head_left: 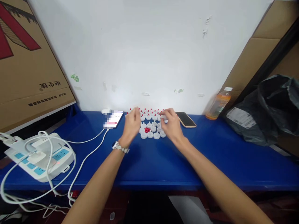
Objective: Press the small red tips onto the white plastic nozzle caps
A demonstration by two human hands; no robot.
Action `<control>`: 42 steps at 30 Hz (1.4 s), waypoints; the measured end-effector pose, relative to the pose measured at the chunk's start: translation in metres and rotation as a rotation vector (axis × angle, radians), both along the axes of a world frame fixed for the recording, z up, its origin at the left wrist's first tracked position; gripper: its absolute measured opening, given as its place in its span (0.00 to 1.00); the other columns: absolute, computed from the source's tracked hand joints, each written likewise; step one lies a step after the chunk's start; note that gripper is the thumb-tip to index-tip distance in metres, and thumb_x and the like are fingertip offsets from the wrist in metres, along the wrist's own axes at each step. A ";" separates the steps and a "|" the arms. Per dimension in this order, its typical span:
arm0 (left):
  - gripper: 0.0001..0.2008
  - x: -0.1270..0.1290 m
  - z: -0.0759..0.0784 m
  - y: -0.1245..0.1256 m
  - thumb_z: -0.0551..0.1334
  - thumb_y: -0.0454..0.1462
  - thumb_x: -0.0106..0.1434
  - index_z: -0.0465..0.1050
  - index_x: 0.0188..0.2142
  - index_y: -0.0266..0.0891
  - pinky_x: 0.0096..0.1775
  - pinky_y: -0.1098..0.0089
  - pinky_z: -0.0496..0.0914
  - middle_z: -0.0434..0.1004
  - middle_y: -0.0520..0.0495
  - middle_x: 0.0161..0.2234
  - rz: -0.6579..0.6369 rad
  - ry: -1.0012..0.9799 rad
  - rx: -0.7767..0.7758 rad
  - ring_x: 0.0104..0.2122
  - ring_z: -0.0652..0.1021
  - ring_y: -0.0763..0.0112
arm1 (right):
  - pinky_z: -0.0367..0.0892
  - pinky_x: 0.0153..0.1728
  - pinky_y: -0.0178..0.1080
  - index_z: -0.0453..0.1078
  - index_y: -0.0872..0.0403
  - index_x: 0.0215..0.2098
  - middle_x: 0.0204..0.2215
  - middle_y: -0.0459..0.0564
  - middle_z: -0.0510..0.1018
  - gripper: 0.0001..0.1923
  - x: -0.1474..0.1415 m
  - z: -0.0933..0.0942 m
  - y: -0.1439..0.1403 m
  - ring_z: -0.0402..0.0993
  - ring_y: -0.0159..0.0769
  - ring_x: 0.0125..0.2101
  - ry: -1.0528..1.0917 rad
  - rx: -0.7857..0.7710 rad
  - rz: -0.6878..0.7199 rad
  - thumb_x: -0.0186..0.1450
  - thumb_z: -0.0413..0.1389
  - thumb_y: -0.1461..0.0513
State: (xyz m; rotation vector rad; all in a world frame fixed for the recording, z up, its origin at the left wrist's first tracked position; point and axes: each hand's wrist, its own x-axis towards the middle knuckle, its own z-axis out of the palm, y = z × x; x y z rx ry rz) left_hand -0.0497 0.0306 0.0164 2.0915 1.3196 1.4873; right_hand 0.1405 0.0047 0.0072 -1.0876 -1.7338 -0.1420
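Both hands work at a cluster of small white caps (150, 128) with red tips, set in rows on the blue table (163, 161) close to the white wall (149, 49). The left hand (132, 124) hovers over the cluster's left edge with fingers curled; whether it holds anything is too small and blurred to tell. The right hand (171, 124) pinches one white cap (164, 117) between fingertips at the cluster's right side. The hands hide some of the caps, and a little heap of loose red pieces (147, 129) lies among them.

A phone (113, 119) left of the caps has its screen blurred out; a white cable (93, 146) runs from it toward a power strip (39, 155). A dark phone (186, 119) lies just right of the caps. The orange drink bottle (218, 104) shows no legible label. A black bag (263, 112) carries a shipping label too small to read. The cardboard box (25, 62) on the left is cut off; its printed characters appear upside down and unreadable.
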 end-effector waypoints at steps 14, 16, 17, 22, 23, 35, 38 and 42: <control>0.16 -0.029 -0.018 0.022 0.53 0.46 0.71 0.77 0.47 0.43 0.51 0.59 0.67 0.76 0.45 0.42 -0.253 0.415 -0.060 0.46 0.73 0.61 | 0.67 0.45 0.41 0.76 0.53 0.36 0.37 0.51 0.77 0.08 -0.002 -0.008 0.052 0.74 0.40 0.41 -0.034 -0.279 0.006 0.62 0.58 0.59; 0.16 -0.035 -0.017 0.026 0.53 0.45 0.71 0.77 0.44 0.41 0.50 0.59 0.67 0.77 0.44 0.42 -0.186 0.416 -0.061 0.45 0.74 0.60 | 0.67 0.39 0.38 0.75 0.54 0.37 0.32 0.49 0.78 0.07 -0.007 -0.005 0.068 0.74 0.36 0.34 -0.097 -0.383 0.007 0.62 0.57 0.61; 0.15 -0.039 -0.017 0.029 0.53 0.44 0.71 0.77 0.42 0.41 0.49 0.59 0.67 0.78 0.44 0.42 -0.150 0.428 -0.069 0.45 0.74 0.60 | 0.67 0.37 0.36 0.75 0.54 0.37 0.31 0.48 0.79 0.07 -0.009 -0.005 0.076 0.74 0.35 0.33 -0.138 -0.437 0.003 0.62 0.56 0.62; 0.12 -0.049 -0.019 0.035 0.55 0.41 0.68 0.76 0.38 0.39 0.41 0.63 0.68 0.79 0.43 0.38 -0.062 0.477 -0.144 0.40 0.76 0.60 | 0.65 0.35 0.33 0.76 0.54 0.34 0.32 0.49 0.82 0.06 -0.016 -0.007 0.101 0.77 0.34 0.34 -0.359 -0.602 -0.032 0.61 0.57 0.62; 0.11 -0.050 -0.019 0.034 0.56 0.40 0.67 0.76 0.37 0.39 0.40 0.64 0.68 0.79 0.43 0.38 -0.069 0.478 -0.162 0.39 0.76 0.61 | 0.65 0.35 0.33 0.76 0.54 0.32 0.31 0.48 0.82 0.05 -0.017 -0.008 0.104 0.77 0.34 0.33 -0.382 -0.619 -0.028 0.61 0.58 0.62; 0.11 -0.036 -0.014 0.021 0.56 0.41 0.68 0.75 0.35 0.41 0.39 0.66 0.68 0.80 0.45 0.36 -0.078 0.455 -0.144 0.37 0.78 0.63 | 0.62 0.49 0.48 0.78 0.56 0.38 0.42 0.61 0.81 0.12 -0.034 -0.006 0.121 0.72 0.54 0.49 -0.442 -0.598 -0.315 0.62 0.56 0.58; 0.13 -0.034 -0.010 0.017 0.54 0.42 0.69 0.73 0.33 0.41 0.39 0.65 0.68 0.79 0.46 0.36 -0.060 0.447 -0.089 0.37 0.77 0.63 | 0.61 0.50 0.49 0.78 0.54 0.39 0.42 0.59 0.80 0.11 -0.037 -0.006 0.121 0.71 0.52 0.49 -0.415 -0.588 -0.330 0.64 0.54 0.60; 0.13 -0.029 -0.007 0.013 0.53 0.42 0.70 0.74 0.35 0.41 0.38 0.65 0.67 0.79 0.46 0.37 -0.053 0.418 -0.051 0.37 0.76 0.63 | 0.59 0.51 0.49 0.75 0.52 0.42 0.47 0.57 0.77 0.12 -0.029 0.001 0.102 0.68 0.50 0.51 -0.325 -0.435 -0.283 0.68 0.50 0.60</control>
